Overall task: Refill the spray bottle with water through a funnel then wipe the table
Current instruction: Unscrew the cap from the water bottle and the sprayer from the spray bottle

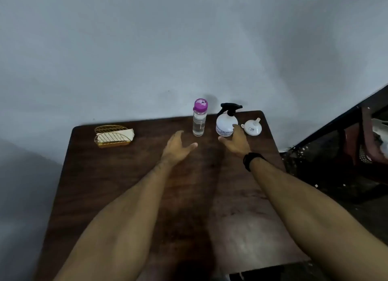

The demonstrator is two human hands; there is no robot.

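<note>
A white round spray bottle (225,124) with a black trigger head stands at the far edge of the dark wooden table (126,186). Left of it stands a clear water bottle (199,121) with a purple cap. A white funnel (252,127) lies on its wide mouth to the right, spout up. My right hand (236,141) is open, fingers spread, its fingertips at the spray bottle's right side; whether they touch is unclear. My left hand (178,147) is open just before and left of the water bottle, holding nothing.
A gold wire holder (112,136) with folded pale cloths or napkins sits at the table's far left. A grey wall rises right behind the table. Dark furniture and clutter (357,150) stand beyond the table's right edge.
</note>
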